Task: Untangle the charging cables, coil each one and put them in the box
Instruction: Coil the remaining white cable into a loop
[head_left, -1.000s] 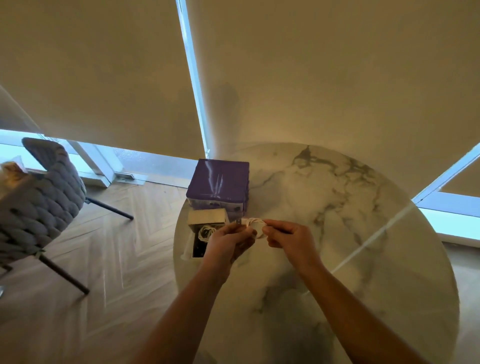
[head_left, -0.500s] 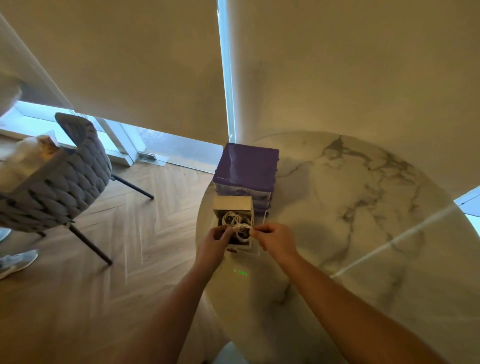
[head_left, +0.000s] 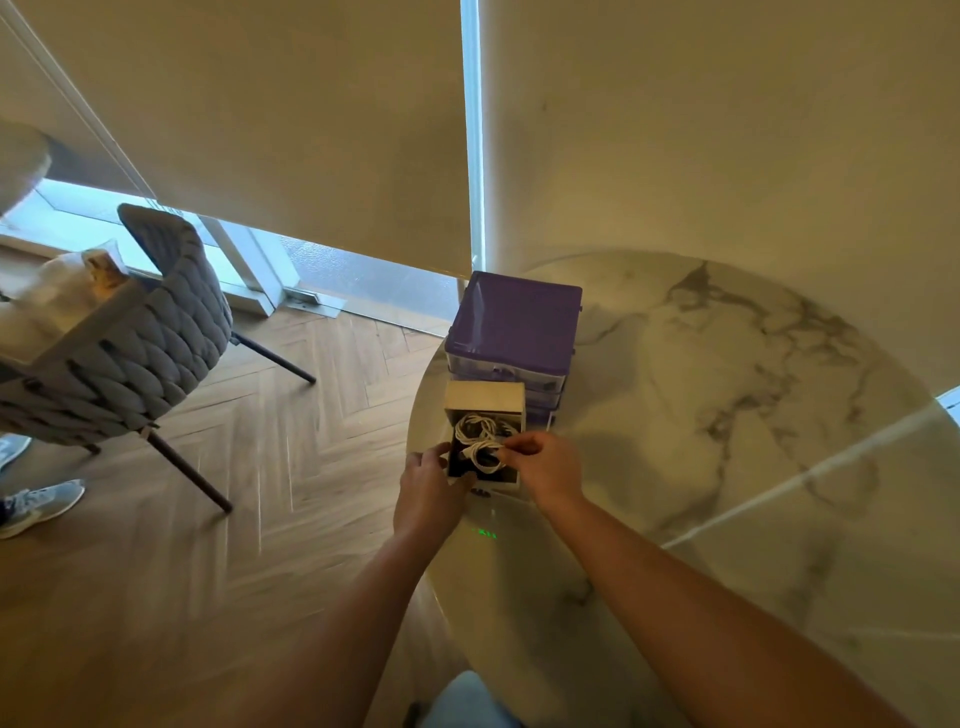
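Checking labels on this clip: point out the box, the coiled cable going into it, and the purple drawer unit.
box (head_left: 485, 397): head view, on its pale raised flap.
coiled cable (head_left: 480, 451): head view, on the white loop.
purple drawer unit (head_left: 517, 314): head view, on its top face.

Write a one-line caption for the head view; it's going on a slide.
Right hand lowers a coiled white cable into the small box while the left hand steadies it.

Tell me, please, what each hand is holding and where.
The right hand pinches the white coiled cable at its right edge, over the box. The left hand grips the box's left wall.
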